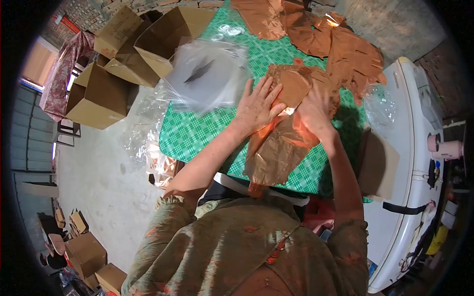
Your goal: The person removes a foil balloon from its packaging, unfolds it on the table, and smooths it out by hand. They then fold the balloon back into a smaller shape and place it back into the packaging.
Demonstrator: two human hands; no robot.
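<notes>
A deflated copper-coloured foil balloon lies on the green checked tablecloth in front of me, its lower end hanging over the near edge. My left hand rests on its upper left part, fingers stretched out and palm down. On the balloon's right side is my right hand, its fingers smeared by motion, so I cannot make out their grip. Just left of my left hand lies a stack of clear plastic bags. More flat copper foil balloons spread across the far right of the table.
Several open cardboard boxes stand to the left. White rings lie at the table's far end. Crumpled clear plastic and a cardboard piece sit at right, beside a white appliance.
</notes>
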